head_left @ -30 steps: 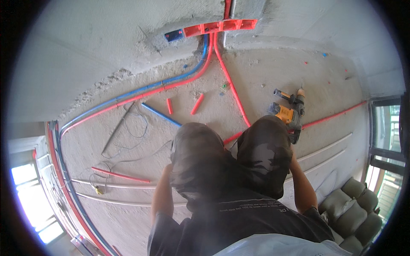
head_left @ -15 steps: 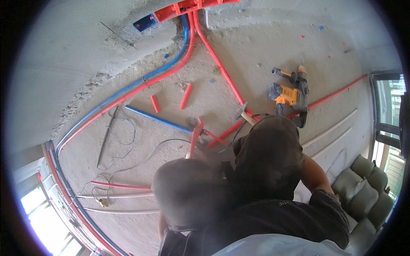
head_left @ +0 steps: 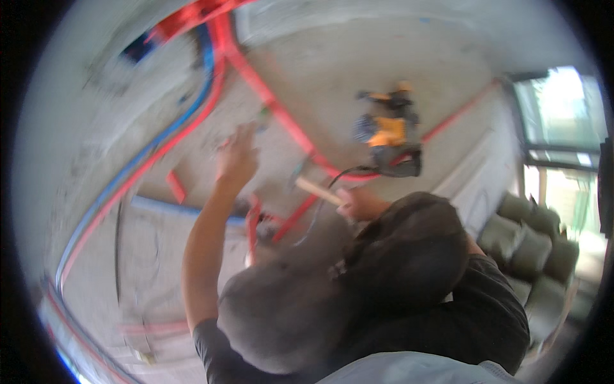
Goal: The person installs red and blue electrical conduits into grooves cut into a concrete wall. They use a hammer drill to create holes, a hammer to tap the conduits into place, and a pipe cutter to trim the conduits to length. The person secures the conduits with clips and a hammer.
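1. Right hand [head_left: 359,203]: fingers curled round the hammer with pale wooden handle [head_left: 320,191], gripping near the handle's lower end. Hammer is over the middle of the floor, head toward the long red plastic conduit [head_left: 281,118].
2. Left hand [head_left: 238,157]: over the grey concrete floor [head_left: 313,77], nearer its wall edge than the hammer. Fingers look extended; blur, can't tell how far open or whether it has hold of anything.
3. Short red plastic tube [head_left: 176,186] and straight blue plastic tube [head_left: 169,206]: on floor, left of left forearm.
4. Orange-and-black power drill [head_left: 387,131]: on floor, right of hammer.
5. Containers: row of red plastic wall boxes [head_left: 192,18], dark-blue plastic wall box [head_left: 137,48] at its end; insides too blurred. Bulging grey-green sacks [head_left: 505,237] piled at floor's right edge; contents hidden.
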